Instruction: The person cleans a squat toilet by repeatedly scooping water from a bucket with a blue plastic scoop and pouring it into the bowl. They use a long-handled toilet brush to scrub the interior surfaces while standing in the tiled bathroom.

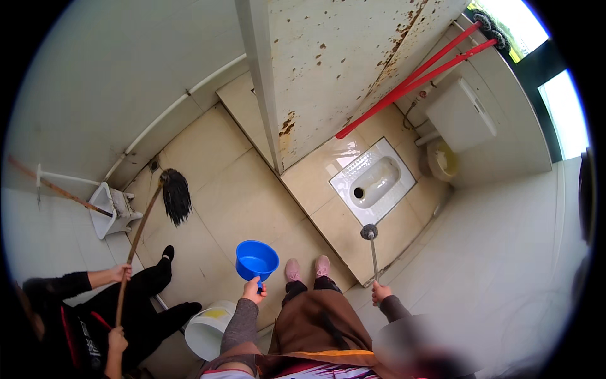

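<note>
My left hand (255, 290) is closed round the handle of a blue plastic dipper (257, 258), held out over the tiled floor to the left of my feet. In my right hand (381, 293) is the thin handle of a toilet brush (374, 252). Its round grey head (369, 232) is at the near edge of the white squat toilet (375, 179); I cannot tell whether the two touch. The toilet is set into a raised tiled step (328, 218) ahead and to the right.
At left a co-worker (82, 316) grips a mop (175, 196) with dark strands. A white bucket (208, 331) stands by my left arm. A rusty partition (328, 57) rises ahead, with red poles (404, 88) leaning beside it. Near the cistern (464, 117) stands a waste bin (440, 161).
</note>
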Action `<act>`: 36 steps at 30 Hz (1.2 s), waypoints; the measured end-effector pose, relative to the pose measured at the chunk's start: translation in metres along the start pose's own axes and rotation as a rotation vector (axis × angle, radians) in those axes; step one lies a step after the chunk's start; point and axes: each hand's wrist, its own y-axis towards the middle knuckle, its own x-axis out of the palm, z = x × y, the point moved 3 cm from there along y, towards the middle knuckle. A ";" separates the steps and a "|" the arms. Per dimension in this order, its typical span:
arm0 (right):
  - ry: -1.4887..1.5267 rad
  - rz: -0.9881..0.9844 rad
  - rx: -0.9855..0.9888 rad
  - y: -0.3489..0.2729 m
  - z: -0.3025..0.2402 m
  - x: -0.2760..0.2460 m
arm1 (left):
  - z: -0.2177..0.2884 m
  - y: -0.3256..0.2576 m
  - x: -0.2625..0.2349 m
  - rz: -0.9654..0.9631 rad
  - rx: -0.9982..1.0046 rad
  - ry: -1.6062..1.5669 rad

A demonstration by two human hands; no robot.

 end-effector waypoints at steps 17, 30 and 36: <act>-0.511 0.169 -0.511 0.314 -0.139 0.040 | -0.025 0.008 -0.012 0.188 0.078 -0.053; -0.600 0.141 -0.667 0.322 -0.155 0.051 | 0.013 -0.003 0.100 0.138 0.083 0.096; -0.522 0.261 -0.567 0.351 -0.152 0.048 | 0.006 0.019 0.219 -0.059 0.055 0.224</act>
